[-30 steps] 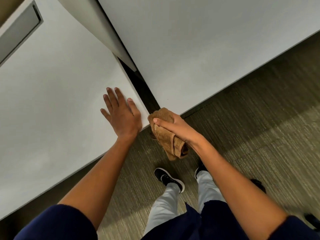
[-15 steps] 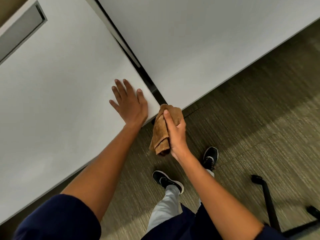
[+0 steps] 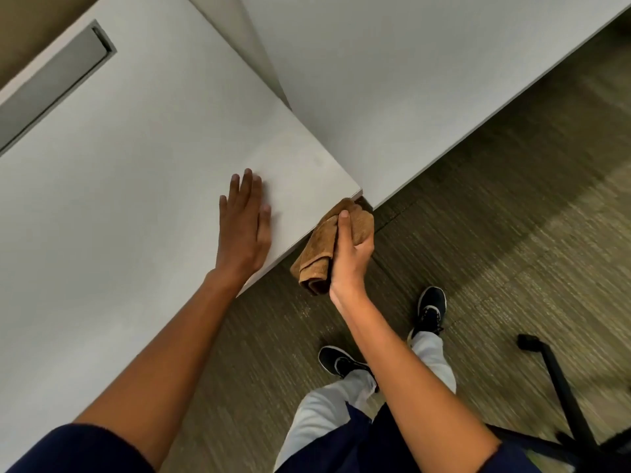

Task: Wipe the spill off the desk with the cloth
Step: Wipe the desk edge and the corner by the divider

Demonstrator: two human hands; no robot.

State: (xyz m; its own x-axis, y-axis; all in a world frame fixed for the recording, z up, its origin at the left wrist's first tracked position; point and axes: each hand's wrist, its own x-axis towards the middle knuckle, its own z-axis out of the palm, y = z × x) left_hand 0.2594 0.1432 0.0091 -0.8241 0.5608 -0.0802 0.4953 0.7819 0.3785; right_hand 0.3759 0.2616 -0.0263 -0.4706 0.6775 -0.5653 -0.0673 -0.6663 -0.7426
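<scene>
At the desk's (image 3: 136, 199) near corner, my right hand (image 3: 348, 257) clamps the bunched brown cloth (image 3: 319, 250) against the edge, its folded end hanging over carpet. My left hand (image 3: 244, 227) lies flat, fingers together.

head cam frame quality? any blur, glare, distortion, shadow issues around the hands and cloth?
Head view: wide-angle bending shows in the desk edges; slight motion softness on the left hand fingertips and at the frame edges; the cloth and right hand read sharp. Lighting is soft and even on the desk, no glare; a broad shadow band crosses the carpet. No spill is discernible.
</scene>
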